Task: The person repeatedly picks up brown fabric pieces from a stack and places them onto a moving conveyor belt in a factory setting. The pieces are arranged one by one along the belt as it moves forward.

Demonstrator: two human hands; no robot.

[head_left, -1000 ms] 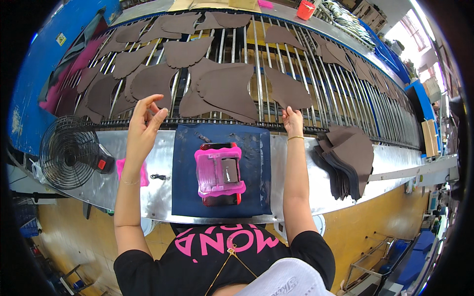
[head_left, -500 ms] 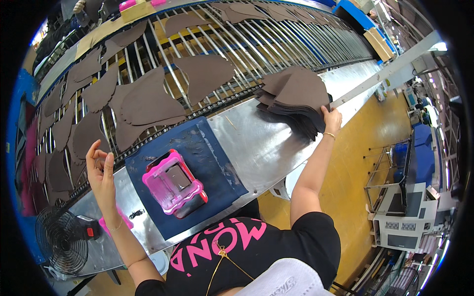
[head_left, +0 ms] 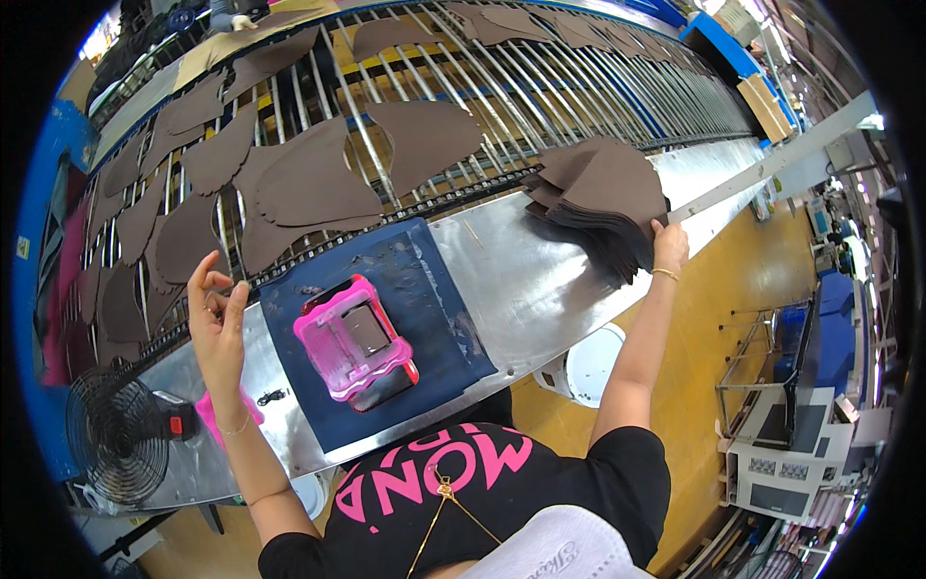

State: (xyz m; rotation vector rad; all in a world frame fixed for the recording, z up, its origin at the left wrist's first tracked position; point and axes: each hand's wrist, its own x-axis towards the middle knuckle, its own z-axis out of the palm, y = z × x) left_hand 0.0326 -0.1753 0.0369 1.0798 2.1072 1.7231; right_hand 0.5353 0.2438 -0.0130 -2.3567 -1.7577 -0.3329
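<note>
Now the stack of brown pieces (head_left: 612, 188) lies on the metal desk (head_left: 526, 299), the right grip (head_left: 669, 245) at its edge, not over the rollers (head_left: 579, 96) as earlier; whether it clasps anything cannot be told. The left grip (head_left: 220, 314), raised, stays loosely spread.

Here we are, up on the wearer's head — one wide fisheye view looking steeply down, with the black shirt (head_left: 579, 473) close up along the lower middle. The counter (head_left: 511, 299) sits an arm's reach off, slanting from lower left to upper right! Beyond it, the rack of metal bars (head_left: 569, 101) spans the top — edges bending, black rounding off every corner.
</note>
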